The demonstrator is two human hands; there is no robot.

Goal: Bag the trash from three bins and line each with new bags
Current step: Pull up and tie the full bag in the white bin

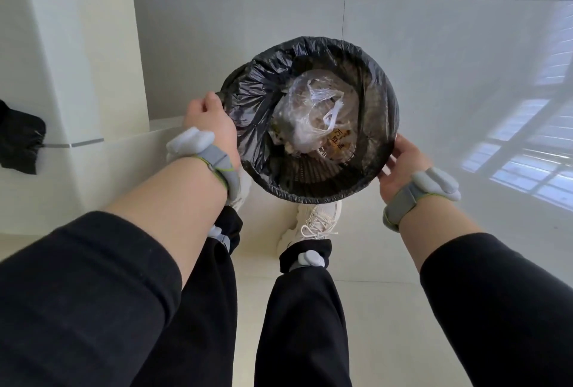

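Note:
A round bin [313, 182] stands on the floor in front of my feet, lined with a black bag [257, 86] folded over its rim. Inside lies a clear plastic bag of trash [310, 113] with some paper scraps. My left hand [206, 123] is at the bin's left rim, its fingers curled over the bag's edge. My right hand [400, 163] is at the right rim, its fingers curved against the outside of the bin.
A white wall corner or pillar [93, 76] rises just left of the bin. A black bag-like thing [18, 138] lies at the far left edge. Pale floor tiles [434, 45] spread behind and to the right, with window light on them.

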